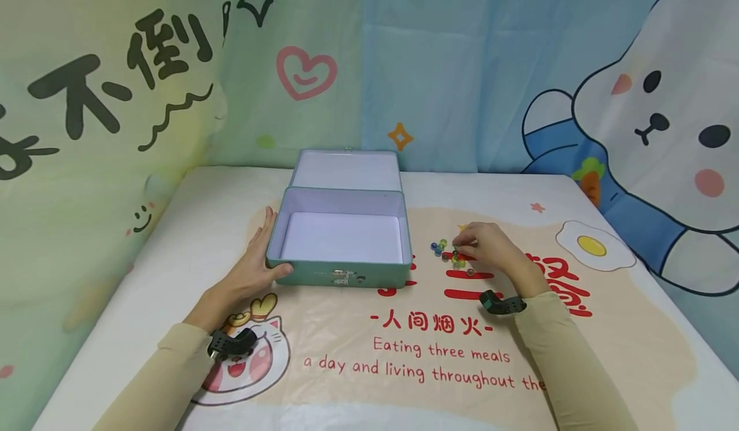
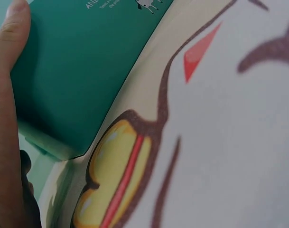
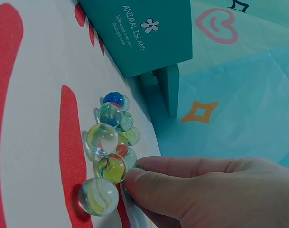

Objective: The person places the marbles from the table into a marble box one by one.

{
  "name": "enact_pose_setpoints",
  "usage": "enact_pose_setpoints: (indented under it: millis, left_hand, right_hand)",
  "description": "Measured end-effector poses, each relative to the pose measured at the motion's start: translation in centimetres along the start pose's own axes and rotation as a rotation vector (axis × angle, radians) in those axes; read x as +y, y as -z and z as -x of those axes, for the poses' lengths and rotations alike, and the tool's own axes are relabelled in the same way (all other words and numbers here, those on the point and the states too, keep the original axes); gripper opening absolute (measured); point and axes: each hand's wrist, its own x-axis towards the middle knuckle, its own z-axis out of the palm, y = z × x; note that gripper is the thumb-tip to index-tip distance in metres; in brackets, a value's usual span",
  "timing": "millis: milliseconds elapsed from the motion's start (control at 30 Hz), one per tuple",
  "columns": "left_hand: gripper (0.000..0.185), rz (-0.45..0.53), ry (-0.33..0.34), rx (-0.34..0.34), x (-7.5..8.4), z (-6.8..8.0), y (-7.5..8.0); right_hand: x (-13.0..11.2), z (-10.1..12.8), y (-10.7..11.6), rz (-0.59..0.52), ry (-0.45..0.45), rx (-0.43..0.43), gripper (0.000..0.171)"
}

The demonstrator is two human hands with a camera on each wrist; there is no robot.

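Marbles [image 3: 106, 142] lie right of the box [image 1: 308, 273]; my left hand [image 1: 252, 269] spreads against its left side; whether my right hand [image 1: 493, 249], fingertips together, pinches one, I can't tell.

The left grip [image 2: 4, 104] touches the green box [image 2: 73, 76].

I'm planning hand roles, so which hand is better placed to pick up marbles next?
The right hand, most likely: its fingertips are at the marbles, to the right of the open box. The left hand is across the box from them, touching its left side.
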Motion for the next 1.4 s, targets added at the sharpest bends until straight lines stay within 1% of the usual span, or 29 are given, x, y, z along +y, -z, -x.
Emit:
enact_pose_setpoints:
  millis: [167, 367, 533, 867, 1067, 1200, 1400]
  left_hand:
    - [0.119, 0.003, -0.032, 0.007, -0.1, -0.2, -0.1]
    - [0.121, 0.006, -0.012, -0.002, 0.1, -0.4, -0.2]
    - [0.12, -0.002, -0.011, -0.012, 0.1, -0.4, -0.2]
    - [0.118, -0.015, -0.006, -0.008, 0.2, -0.2, -0.1]
    - [0.12, -0.006, 0.0, -0.004, 0.3, -0.1, 0.1]
    - [0.122, -0.008, -0.009, -0.004, 0.4, -0.1, 0.2]
    - [0.118, -0.022, -0.009, 0.001, 0.2, -0.1, 0.1]
  right_hand:
    - [0.1, 0.1, 0.1, 0.013, 0.011, 0.005, 0.019]
    - [0.2, 0.3, 0.2, 0.008, 0.008, 0.008, 0.019]
    - [0.3, 0.3, 0.2, 0.011, -0.005, 0.009, 0.02]
    - [0.2, 0.2, 0.3, -0.012, -0.029, 0.02, 0.022]
    - [-0.2, 0.1, 0.6, -0.038, -0.005, 0.04, 0.024]
    - [-0.4, 0.2, 0.8, -0.049, 0.0, 0.043, 0.024]
    - [-0.8, 0.2, 1.1, -0.068, 0.021, 0.053, 0.025]
